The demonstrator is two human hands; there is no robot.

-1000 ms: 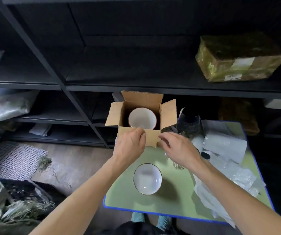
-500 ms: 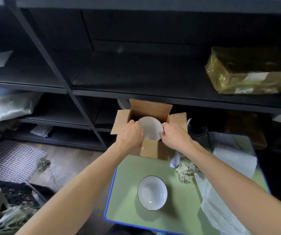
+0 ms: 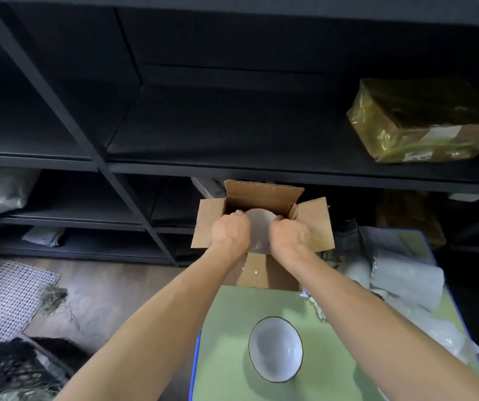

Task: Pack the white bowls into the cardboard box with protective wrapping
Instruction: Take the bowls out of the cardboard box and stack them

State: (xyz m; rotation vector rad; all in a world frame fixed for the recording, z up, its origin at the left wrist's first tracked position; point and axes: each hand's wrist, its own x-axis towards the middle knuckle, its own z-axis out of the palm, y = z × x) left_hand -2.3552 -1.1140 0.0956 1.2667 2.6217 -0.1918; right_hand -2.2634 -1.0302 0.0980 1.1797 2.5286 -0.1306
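Since a second ago, we have moved both hands from the near flap onto the bowl in the cardboard box (image 3: 261, 198). Our left hand (image 3: 230, 234) grips that white bowl (image 3: 260, 227) at its nine o'clock edge, our right hand (image 3: 289, 235) at three o'clock, both grips clamped on its rim. At six o'clock on the green worktop (image 3: 226, 328) sits a second white bowl (image 3: 275, 349), well apart from both hands.

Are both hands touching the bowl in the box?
Touching. The head view shows the left hand and right hand gripping opposite rims of the bowl over the cardboard box.
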